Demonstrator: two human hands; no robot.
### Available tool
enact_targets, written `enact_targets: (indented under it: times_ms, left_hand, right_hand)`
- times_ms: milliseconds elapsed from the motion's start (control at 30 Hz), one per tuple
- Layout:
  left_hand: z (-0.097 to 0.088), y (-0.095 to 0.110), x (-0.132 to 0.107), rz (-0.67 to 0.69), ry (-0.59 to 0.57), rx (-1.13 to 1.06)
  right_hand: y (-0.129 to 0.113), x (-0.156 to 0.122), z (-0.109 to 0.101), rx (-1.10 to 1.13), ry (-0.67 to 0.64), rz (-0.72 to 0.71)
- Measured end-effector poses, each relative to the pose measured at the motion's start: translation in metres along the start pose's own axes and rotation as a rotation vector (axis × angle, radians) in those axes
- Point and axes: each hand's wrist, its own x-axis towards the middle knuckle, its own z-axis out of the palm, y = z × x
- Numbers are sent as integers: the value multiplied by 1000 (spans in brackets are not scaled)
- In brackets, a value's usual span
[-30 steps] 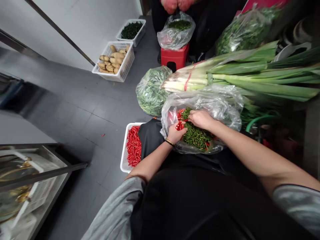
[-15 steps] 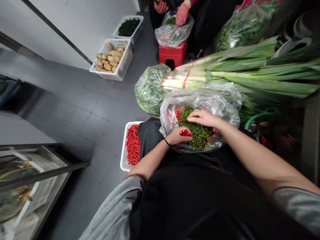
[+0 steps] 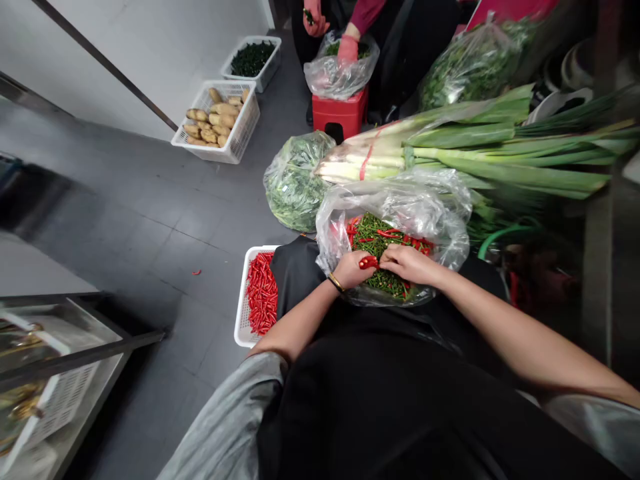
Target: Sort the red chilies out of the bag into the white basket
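My left hand (image 3: 349, 270) is closed around a small bunch of red chili peppers (image 3: 369, 262), their cut-looking ends facing right. Right beside it, my right hand (image 3: 413, 265) pinches with thumb and fingers at the edge of that bunch; what lies between the fingertips is too small to make out. Both hands are over an open clear plastic bag (image 3: 340, 200) on my lap. Inside it, green chili stems (image 3: 375, 230) lie mixed with loose red chilies (image 3: 423, 245). To the left, a white basket (image 3: 242, 327) holds many stemless red chilies (image 3: 261, 293).
Beyond my bag lie bundled leeks (image 3: 380, 157) and a bag of leafy greens (image 3: 297, 180). A co-worker's gloved hand (image 3: 349, 50) reaches into another bag on a red stool (image 3: 340, 110). Farther left stand baskets of potato-like tubers (image 3: 220, 120) and dark greens (image 3: 253, 59). A metal rack (image 3: 100, 347) is at lower left.
My right hand has come down from the stems to meet my left hand at the chilies. More red chilies show on top of the pile. The co-worker's gloved hand is deeper in its bag.
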Motion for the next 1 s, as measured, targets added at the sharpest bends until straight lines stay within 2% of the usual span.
enact_targets:
  times_ms: [100,167,200,300,367,433,533,600,667,733,800,833,933,967,1000]
  left_hand:
    - [1,-1,-2,72,-63,-140]
    - [1,-5,0,0,-20,-289]
    - [1,-7,1,-64,47,-363]
    - [2,-11,5,-239,292,-539]
    - [2,-10,7,-280,312,-603]
    - [1,-7,6,-286,239,-622]
    - [-1,-1,3,-293,184,-644]
    - [-3,2,3,-279,189,-670]
    - [-1,4,5,-258,171,-693]
    - [6,7,11,-241,94,-712]
    - [14,11,16,-240,3,-730]
    - [19,13,17,-250,-27,-738]
    - [27,18,16,-333,-73,-719]
    - [27,18,13,-376,-100,-693]
    - [27,17,10,-421,-130,-662]
  right_hand:
    - [-1,-4,2,449,-77,5]
    - [2,5,-2,559,-96,39]
    - [5,12,-6,540,-52,72]
    - [15,36,-16,203,207,202]
    - [18,52,-19,-139,306,278]
    - [18,66,-19,-412,235,346]
    - [14,73,-22,-560,49,399]
    - [13,65,-28,-491,64,363]
    - [9,47,-33,-272,153,302]
    - [2,26,-33,8,215,224]
    - [-8,8,-28,152,293,143]
    - [-13,1,-24,135,357,107]
    - [-19,-17,-9,-96,541,63]
    - [-19,-23,-4,-168,532,78]
    - [-17,-31,2,-229,469,111]
